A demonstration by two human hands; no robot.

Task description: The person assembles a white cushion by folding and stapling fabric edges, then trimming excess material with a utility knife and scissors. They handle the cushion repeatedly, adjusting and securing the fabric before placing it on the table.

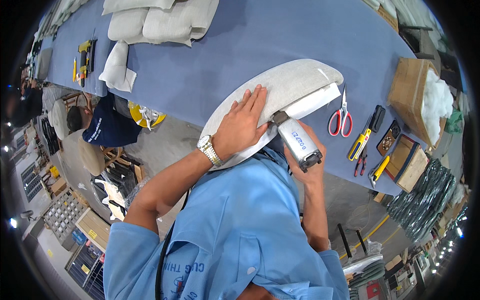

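Blue shirt sleeves are filling the lower part of the view, and from them both forearms are reaching up to a curved upholstered panel (280, 87) covered in grey fabric, which is lying at the near edge of the blue surface (225, 55) and overhanging it toward the person. Left hand (240, 125), wearing a metal wristwatch (210, 150), is pressing flat and spread wide on the fabric face of the panel, fingers pointing toward its far end. Right hand (307, 162) is wrapping around the grey body of a pneumatic staple gun (297, 140), whose nose is meeting the panel's underside edge where white lining (312, 100) is showing; whether a finger is on the trigger cannot be told. To do this step well, it seems wise to be keeping the flat hand pulling the fabric taut and smooth toward the edge, holding the gun's nose square against the rim, and keeping the spread fingers well away from the nose. A wrinkle trapped under the palm or a tilted nose would probably be spoiling the seam. Off to the right, red-handled scissors (341, 119), a yellow-and-blue utility knife (361, 142) and small red pliers (361, 164) are lying apart on the surface, near a cardboard box of white stuffing (425, 100). Pale cushions (160, 20) are resting at the far side.
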